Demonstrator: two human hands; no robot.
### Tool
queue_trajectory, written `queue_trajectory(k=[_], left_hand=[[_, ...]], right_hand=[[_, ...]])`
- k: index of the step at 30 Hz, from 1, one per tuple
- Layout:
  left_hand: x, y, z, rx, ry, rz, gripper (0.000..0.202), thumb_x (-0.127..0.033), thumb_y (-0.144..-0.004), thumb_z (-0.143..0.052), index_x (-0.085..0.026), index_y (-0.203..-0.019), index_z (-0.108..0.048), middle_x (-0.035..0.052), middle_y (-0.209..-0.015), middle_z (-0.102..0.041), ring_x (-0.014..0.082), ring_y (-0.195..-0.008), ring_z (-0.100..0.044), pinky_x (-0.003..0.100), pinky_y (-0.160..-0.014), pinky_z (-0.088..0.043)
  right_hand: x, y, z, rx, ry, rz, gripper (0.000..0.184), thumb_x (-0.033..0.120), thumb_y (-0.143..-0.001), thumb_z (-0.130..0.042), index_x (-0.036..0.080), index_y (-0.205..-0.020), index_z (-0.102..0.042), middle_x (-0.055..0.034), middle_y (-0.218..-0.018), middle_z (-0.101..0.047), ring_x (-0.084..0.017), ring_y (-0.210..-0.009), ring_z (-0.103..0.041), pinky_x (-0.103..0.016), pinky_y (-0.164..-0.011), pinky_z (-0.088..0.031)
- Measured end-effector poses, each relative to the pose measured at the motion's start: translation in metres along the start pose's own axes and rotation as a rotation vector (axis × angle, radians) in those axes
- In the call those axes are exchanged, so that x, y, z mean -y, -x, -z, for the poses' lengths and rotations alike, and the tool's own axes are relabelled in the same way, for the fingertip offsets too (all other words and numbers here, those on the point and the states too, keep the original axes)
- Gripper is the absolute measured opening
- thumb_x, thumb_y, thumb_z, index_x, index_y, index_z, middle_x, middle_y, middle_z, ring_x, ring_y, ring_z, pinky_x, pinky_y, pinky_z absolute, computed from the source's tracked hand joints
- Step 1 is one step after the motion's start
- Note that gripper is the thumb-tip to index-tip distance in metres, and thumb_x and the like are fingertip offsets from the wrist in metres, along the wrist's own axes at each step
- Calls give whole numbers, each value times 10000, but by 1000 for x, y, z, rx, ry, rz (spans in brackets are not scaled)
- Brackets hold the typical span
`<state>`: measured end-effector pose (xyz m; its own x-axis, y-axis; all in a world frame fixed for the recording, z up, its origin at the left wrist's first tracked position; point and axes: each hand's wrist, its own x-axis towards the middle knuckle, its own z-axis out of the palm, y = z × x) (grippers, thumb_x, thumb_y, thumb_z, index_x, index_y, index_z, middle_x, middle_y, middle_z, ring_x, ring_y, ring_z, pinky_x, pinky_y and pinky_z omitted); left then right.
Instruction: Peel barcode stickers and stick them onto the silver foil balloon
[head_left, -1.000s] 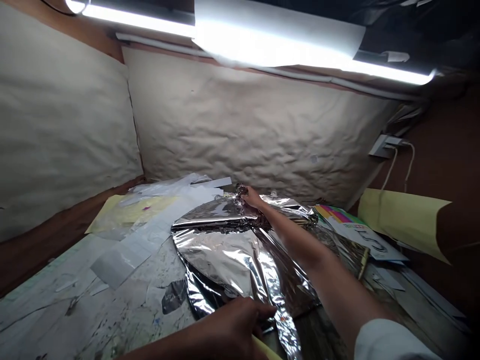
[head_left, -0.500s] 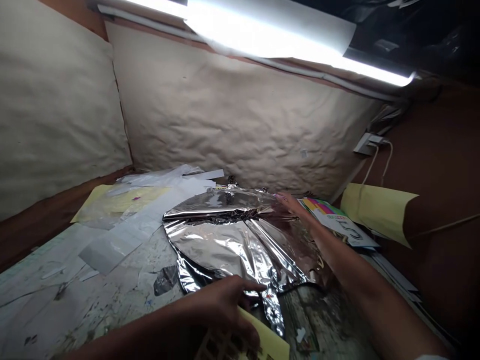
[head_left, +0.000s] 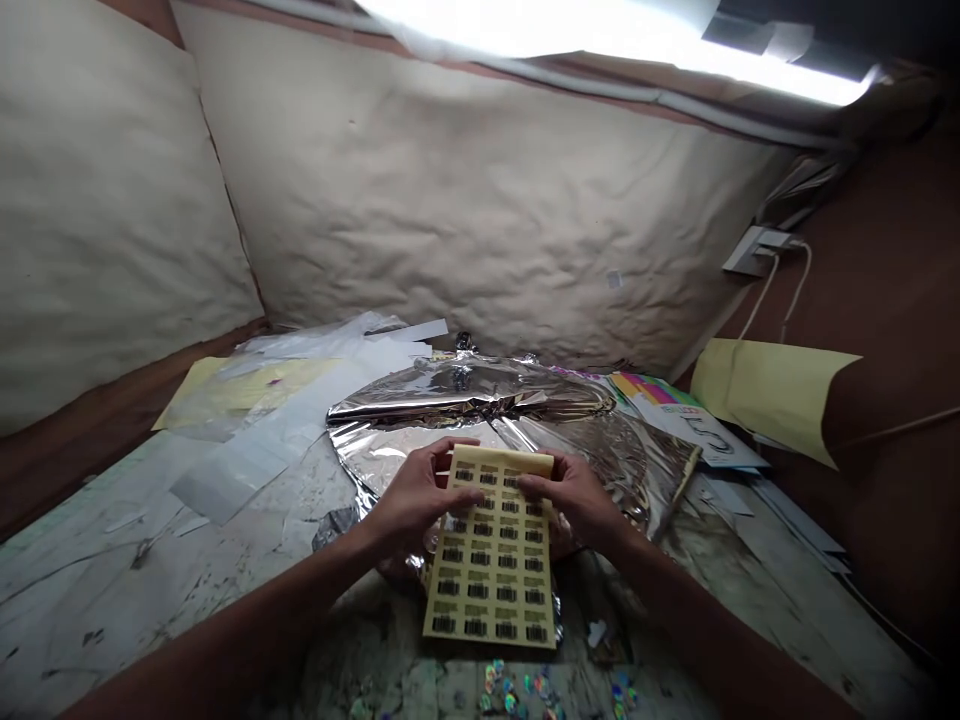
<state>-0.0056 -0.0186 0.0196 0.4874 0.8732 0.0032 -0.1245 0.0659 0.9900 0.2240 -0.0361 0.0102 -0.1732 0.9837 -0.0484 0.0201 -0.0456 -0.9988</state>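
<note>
Item: sheet of yellow barcode labels (head_left: 491, 590), lower centre of frame, lying across the near edge of the foil or held just over it. Left hand (head_left: 412, 490) and right hand (head_left: 570, 495) both grasp its upper corners between fingers and thumbs. Behind: creased silver foil (head_left: 592, 450), centre. Bottom edge: holographic stickers (head_left: 510, 690) on a paint-spattered tabletop (head_left: 150, 570).

Left hand (head_left: 412, 497) and right hand (head_left: 571, 498) are centred low in view, palms down, a small gap between them, fingers curled, tips facing inward. Bare left forearm (head_left: 225, 625) and right forearm (head_left: 697, 610) angle in from the bottom corners.
</note>
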Motion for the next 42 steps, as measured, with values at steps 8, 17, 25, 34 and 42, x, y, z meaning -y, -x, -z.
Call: queue_trajectory(k=[8, 17, 25, 34, 42], left_hand=[[2, 0, 0, -1, 7, 17, 396, -459, -809, -688, -112, -999, -675, 90, -930, -719, 244, -805, -684, 349, -685, -549], [10, 1, -3, -64, 53, 18, 336, -404, -815, -696, -116, -987, -678, 72, -863, -719, 220, -772, -681, 325, -677, -544], [12, 6, -10, -96, -288, -178, 289, -395, -858, -639, -140, -722, -642, -17, -666, -620, 114, -606, -557, 183, -516, -415], [12, 13, -15, -170, -544, -307, 305, -357, -887, -591, -126, -695, -641, -9, -630, -564, 101, -598, -472, 186, -542, -357], [12, 15, -17, -175, -606, -362, 300, -322, -898, -575, -130, -681, -650, -23, -580, -531, 89, -557, -440, 185, -519, -336]], right_hand=[[0, -7, 12, 111, 26, -87, 502, 630, -690, -710, 132, -741, -732, -48, -629, -679, -195, -584, -644, -295, -554, -503], [0, -5, 5, -19, 288, 103, 400, 482, -771, -708, 184, -1039, -701, -92, -1008, -718, -253, -908, -674, -376, -782, -550], [6, 12, -20, -122, 501, 435, 155, 307, -877, -621, 211, -976, -692, -61, -952, -693, -197, -875, -663, -308, -759, -557], [18, 20, -28, -185, 593, 593, 67, 230, -860, -654, 219, -922, -678, -44, -917, -675, -192, -882, -639, -320, -781, -520], [20, 23, -28, -225, 576, 574, 58, 240, -846, -676, 209, -895, -679, -35, -876, -677, -184, -840, -641, -295, -731, -506]])
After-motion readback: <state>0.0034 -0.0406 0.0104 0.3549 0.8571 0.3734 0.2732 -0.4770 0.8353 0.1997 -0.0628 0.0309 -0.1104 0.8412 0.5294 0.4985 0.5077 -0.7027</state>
